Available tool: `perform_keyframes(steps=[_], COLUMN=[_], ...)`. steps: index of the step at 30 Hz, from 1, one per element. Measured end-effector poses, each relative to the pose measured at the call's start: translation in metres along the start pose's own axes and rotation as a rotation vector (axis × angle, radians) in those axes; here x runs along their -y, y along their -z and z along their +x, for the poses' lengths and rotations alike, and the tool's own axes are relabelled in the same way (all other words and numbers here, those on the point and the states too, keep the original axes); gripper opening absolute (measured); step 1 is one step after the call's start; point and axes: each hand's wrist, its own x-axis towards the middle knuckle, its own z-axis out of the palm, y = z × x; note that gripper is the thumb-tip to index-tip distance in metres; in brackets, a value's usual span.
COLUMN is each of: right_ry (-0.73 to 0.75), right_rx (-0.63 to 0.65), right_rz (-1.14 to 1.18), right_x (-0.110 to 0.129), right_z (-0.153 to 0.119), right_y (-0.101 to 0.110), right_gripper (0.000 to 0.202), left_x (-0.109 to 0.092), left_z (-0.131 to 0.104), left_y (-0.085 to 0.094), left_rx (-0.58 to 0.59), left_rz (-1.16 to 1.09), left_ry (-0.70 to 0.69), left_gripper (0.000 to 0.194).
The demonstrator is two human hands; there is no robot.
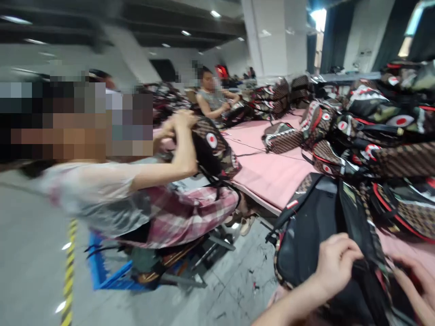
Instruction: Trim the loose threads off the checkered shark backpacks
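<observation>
A black backpack [306, 235] with brown patterned edging lies at the lower right, partly on the pink table. My left hand [340, 260] is on it, fingers curled and closed at its dark fabric; what they pinch is too blurred to make out. At the right edge my right hand [413, 283] touches the bag's patterned side, its fingers bent and partly cut off by the frame. Whether those fingers hold anything is unclear.
Many patterned backpacks [377, 113] are piled along the pink table [272, 167]. At the left a seated person [102, 194] handles another backpack [207, 149]. Another person [212, 97] sits farther back. A blue crate [115, 280] stands on the floor.
</observation>
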Motion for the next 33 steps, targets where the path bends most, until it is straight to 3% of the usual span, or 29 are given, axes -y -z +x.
perform_keyframes(steps=[2, 5, 9, 16, 21, 25, 29, 33], right_ry=[0.115, 0.288, 0.361, 0.494, 0.652, 0.685, 0.592, 0.632], right_rx=[-0.016, -0.055, -0.006, 0.108, 0.074, 0.004, 0.078, 0.142], right_rz=[-0.118, -0.236, -0.314, -0.474, -0.592, -0.587, -0.477, -0.463], right_x=[0.013, 0.021, 0.019, 0.025, 0.029, 0.028, 0.021, 0.021], right_z=[0.004, 0.017, 0.031, 0.038, 0.049, 0.049, 0.05, 0.056], right_y=[0.012, 0.022, 0.031, 0.039, 0.038, 0.038, 0.04, 0.04], right_gripper=[0.02, 0.017, 0.017, 0.028, 0.027, 0.022, 0.023, 0.031], left_x=[-0.005, 0.003, 0.016, 0.014, 0.014, 0.009, 0.003, 0.0], left_z=[0.0, 0.007, 0.012, 0.01, 0.013, 0.016, 0.021, 0.023], left_y=[0.003, 0.001, -0.008, -0.011, -0.012, -0.012, -0.011, -0.01], left_rx=[0.033, 0.003, -0.001, 0.009, 0.0, -0.01, 0.018, 0.036], left_rz=[-0.022, -0.03, -0.032, -0.05, -0.11, -0.365, -0.635, -0.699], left_ry=[0.049, 0.109, 0.153, 0.159, 0.2, 0.392, 0.64, 0.709], left_gripper=[0.022, 0.018, 0.014, 0.015, 0.013, 0.016, 0.025, 0.027])
